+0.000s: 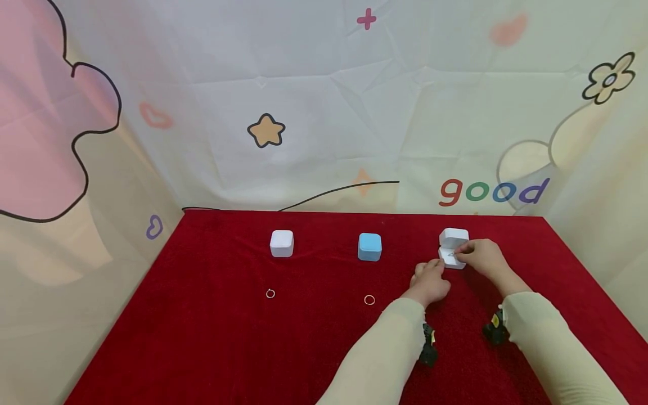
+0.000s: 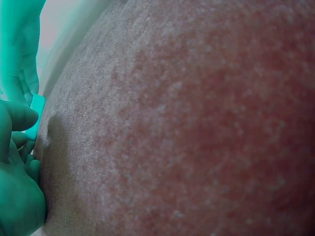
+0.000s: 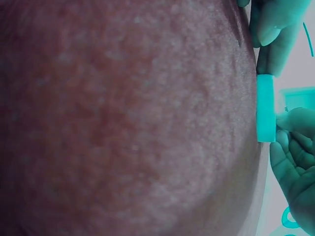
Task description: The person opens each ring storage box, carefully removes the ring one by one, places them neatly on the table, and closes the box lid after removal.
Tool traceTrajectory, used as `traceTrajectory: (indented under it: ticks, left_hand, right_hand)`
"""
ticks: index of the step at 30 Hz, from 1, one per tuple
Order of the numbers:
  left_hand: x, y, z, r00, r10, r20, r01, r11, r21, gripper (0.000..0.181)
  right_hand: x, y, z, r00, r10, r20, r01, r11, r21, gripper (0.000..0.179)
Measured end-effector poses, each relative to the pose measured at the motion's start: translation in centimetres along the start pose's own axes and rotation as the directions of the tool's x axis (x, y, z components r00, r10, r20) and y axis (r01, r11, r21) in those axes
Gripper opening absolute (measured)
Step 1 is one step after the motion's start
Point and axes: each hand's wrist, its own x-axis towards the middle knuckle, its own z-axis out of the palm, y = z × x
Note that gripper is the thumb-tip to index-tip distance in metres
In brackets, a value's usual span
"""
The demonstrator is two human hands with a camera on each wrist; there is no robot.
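A white ring box [image 1: 453, 238] stands at the right of the red cloth with its lid raised. My right hand [image 1: 483, 257] reaches into it from the right, thumb and fingertips pinching a small ring [image 1: 452, 255] at the insert. The fingers hide most of that ring. At the box's front left corner, the fingertips of my left hand [image 1: 429, 281] touch its side, the thumb apart from it. In the right wrist view the box base [image 3: 266, 108] appears edge-on between both hands. The left wrist view shows only a sliver of the box [image 2: 37, 115].
A closed white box [image 1: 282, 243] and a closed light blue box [image 1: 369, 247] stand in line to the left. In front of them lie two rings, a left one [image 1: 270, 293] and a larger right one [image 1: 369, 300]. A printed curtain [image 1: 324, 112] hangs behind the red-covered table [image 1: 202, 337].
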Motion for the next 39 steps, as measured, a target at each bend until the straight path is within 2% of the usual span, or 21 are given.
traceTrajectory:
  ticks: [8,20,28,34,39]
  left_hand:
    - [0.31,-0.01,0.17,1.0,-0.008,-0.002,0.008,1.0,0.007,0.057]
    - [0.61,0.12,0.1,0.999,-0.043,0.028,0.043,0.999,0.005,0.057]
    - [0.44,-0.06,0.16,0.999,-0.033,-0.005,0.033,0.999,0.001,0.058]
    - [0.54,-0.03,0.31,0.999,-0.036,0.014,0.036,0.999,0.02,0.058]
    - [0.38,-0.04,0.27,1.0,-0.023,-0.003,0.024,1.0,0.016,0.058]
  right_hand:
    - [-0.22,0.09,0.18,0.999,0.036,-0.024,-0.036,0.999,0.024,0.027]
    - [-0.36,0.38,0.29,0.998,0.031,-0.06,-0.028,0.999,0.043,0.029]
    - [-0.27,0.35,0.42,0.996,0.026,-0.084,-0.021,0.998,0.058,0.029]
    - [-0.51,0.44,0.46,0.996,0.039,-0.081,-0.034,0.998,0.06,0.03]
    - [-0.57,0.4,0.39,0.995,0.03,-0.094,-0.024,0.997,0.068,0.029]
